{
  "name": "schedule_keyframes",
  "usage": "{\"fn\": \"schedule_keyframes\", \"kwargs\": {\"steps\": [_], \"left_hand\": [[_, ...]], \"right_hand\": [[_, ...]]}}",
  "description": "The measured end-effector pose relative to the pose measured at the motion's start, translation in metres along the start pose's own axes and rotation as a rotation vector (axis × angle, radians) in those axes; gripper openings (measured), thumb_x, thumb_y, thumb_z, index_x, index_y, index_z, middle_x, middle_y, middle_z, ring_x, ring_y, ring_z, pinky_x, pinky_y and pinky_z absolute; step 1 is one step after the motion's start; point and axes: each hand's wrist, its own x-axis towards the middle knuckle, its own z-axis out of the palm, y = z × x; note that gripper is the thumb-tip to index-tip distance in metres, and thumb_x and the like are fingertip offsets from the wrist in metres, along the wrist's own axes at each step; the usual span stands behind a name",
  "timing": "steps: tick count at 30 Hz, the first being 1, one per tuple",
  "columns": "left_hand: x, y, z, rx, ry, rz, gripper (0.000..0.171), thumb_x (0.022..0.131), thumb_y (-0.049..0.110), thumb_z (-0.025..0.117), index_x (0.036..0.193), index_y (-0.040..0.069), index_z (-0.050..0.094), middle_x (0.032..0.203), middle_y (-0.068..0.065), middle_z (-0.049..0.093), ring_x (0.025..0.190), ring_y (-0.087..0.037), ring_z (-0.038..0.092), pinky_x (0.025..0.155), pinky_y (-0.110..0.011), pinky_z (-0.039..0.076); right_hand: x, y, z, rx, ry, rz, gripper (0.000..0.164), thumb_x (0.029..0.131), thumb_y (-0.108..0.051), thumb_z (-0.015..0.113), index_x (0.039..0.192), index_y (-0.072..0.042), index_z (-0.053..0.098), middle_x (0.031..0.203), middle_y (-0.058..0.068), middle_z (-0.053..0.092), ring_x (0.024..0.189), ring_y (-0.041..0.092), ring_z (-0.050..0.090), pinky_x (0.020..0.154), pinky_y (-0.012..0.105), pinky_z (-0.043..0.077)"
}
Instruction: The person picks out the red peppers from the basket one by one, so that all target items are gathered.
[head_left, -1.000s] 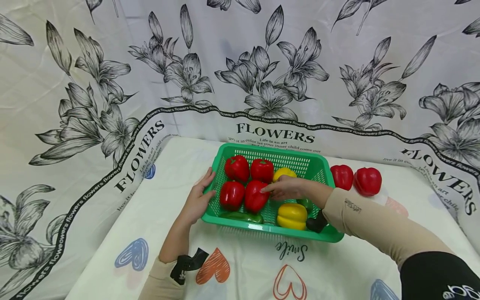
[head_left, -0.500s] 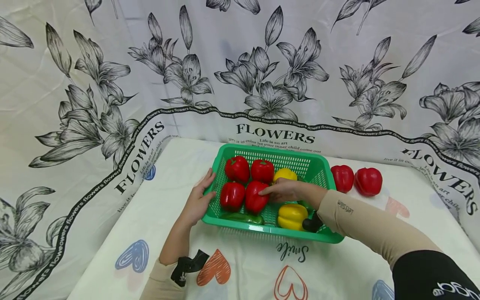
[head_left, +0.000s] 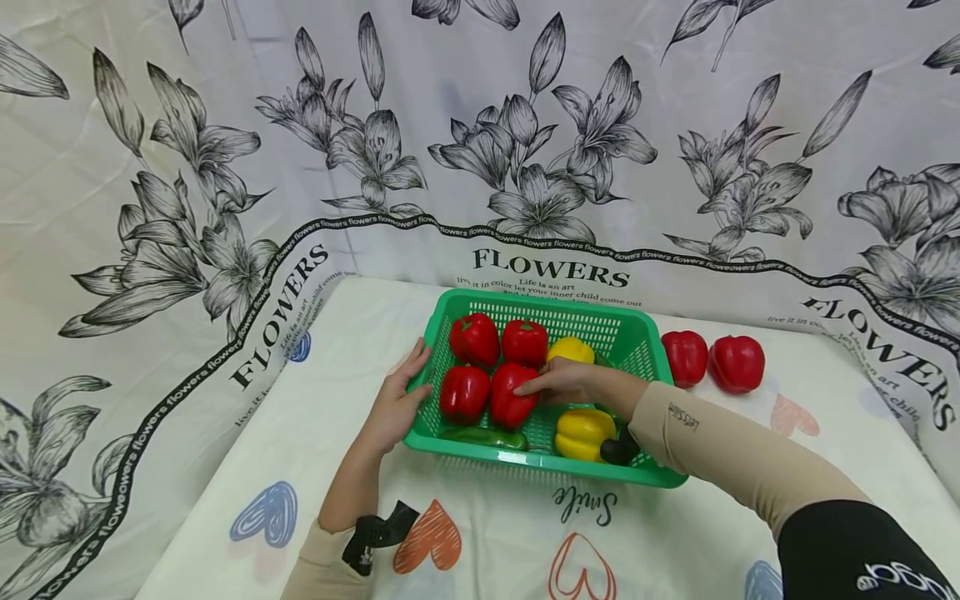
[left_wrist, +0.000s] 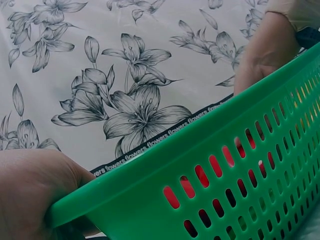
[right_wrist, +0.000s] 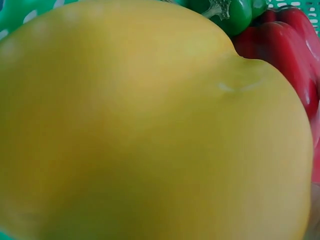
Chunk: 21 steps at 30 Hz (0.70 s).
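My left hand (head_left: 397, 396) holds the left rim of a green plastic basket (head_left: 480, 452); in the left wrist view that hand (left_wrist: 37, 192) wraps the rim's corner. Inside the basket, my right hand (head_left: 562, 381) grips a red bell pepper (head_left: 506, 407), its thumb lying on the pepper's skin and the other fingers hidden behind. Three more red bell peppers (head_left: 463, 392) sit beside and behind it. A yellow bell pepper (head_left: 585, 433) lies near the front, and one (right_wrist: 150, 125) fills most of the right wrist view.
Another yellow pepper (head_left: 572, 349) sits at the basket's back, partly covered by my hand. A long green pepper (head_left: 487, 437) lies along the front wall. Outside, two red bell peppers (head_left: 737, 364) rest on the white tablecloth (head_left: 465, 533). Behind hangs a flower-printed cloth (head_left: 525, 167).
My right hand and forearm have shifted slightly left and down, the thumb sliding a little further onto the red bell pepper. My left hand and the basket stay nearly still.
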Motion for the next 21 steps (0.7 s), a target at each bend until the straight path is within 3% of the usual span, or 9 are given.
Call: {"fn": "schedule_keyframes", "kwargs": {"steps": [3,10,16,21], "left_hand": [[0.001,-0.002,0.0,0.006,0.001,0.009,0.054,0.093,-0.002,0.042,0.145,0.002,0.029,0.158,-0.003,0.013,0.146,-0.025,0.006,0.113,-0.047,0.018],[0.009,-0.026,0.001,0.028,0.022,0.038,0.054,0.094,0.002,0.044,0.146,0.009,0.031,0.157,0.004,0.014,0.146,-0.021,0.007,0.113,-0.047,0.018],[0.009,-0.027,0.002,0.034,0.031,0.024,0.055,0.093,0.002,0.045,0.146,0.01,0.031,0.157,0.003,0.014,0.146,-0.02,0.007,0.114,-0.046,0.018],[0.009,-0.026,0.002,0.033,0.028,0.029,0.055,0.093,0.002,0.044,0.146,0.01,0.031,0.157,0.003,0.014,0.146,-0.021,0.007,0.113,-0.047,0.018]], "right_hand": [[-0.001,-0.001,0.0,-0.008,-0.004,-0.005,0.038,0.085,-0.02,0.067,0.111,0.005,0.056,0.119,0.01,0.058,0.097,0.018,0.056,0.103,0.041,0.041],[-0.007,-0.005,-0.001,-0.021,-0.001,-0.023,0.045,0.084,-0.019,0.068,0.117,0.006,0.053,0.127,0.014,0.054,0.107,0.021,0.056,0.103,0.041,0.041],[-0.012,-0.005,-0.004,-0.038,0.004,-0.039,0.052,0.083,-0.019,0.068,0.123,0.007,0.048,0.131,0.016,0.051,0.114,0.024,0.055,0.104,0.042,0.04],[-0.015,-0.004,-0.01,-0.059,0.027,-0.037,0.053,0.082,-0.021,0.069,0.121,0.007,0.048,0.126,0.015,0.053,0.105,0.022,0.056,0.105,0.044,0.039]]}}
